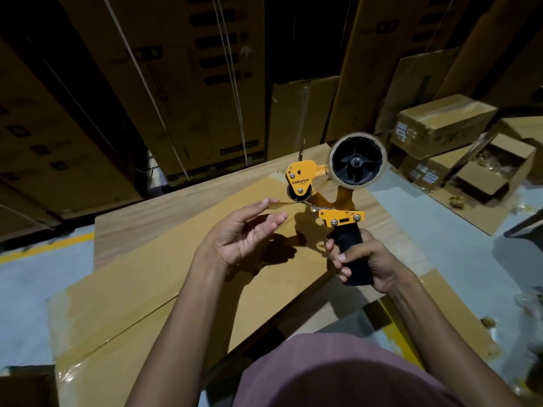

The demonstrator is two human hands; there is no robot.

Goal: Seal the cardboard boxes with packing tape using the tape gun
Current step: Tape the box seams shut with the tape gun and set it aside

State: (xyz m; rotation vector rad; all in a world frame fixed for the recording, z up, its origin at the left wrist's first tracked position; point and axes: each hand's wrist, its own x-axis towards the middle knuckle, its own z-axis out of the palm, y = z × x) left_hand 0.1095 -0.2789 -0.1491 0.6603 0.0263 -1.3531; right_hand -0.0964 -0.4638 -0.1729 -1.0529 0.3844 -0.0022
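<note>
Above the taped cardboard box (164,289), right hand (364,259) is gripping the "MUNIX" tape gun (329,186) handle; left hand (244,230) is hovering, fingers relaxed, at the tape end

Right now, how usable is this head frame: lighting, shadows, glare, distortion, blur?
Head view: dim overall, with the stacked boxes at the back nearly black; a close light falls on the tape gun and both hands, left hand and right hand, which throw hard shadows on the box below; glare on its taped edge; wide-angle bending of straight lines at the edges; lower right corner blurred.
</note>
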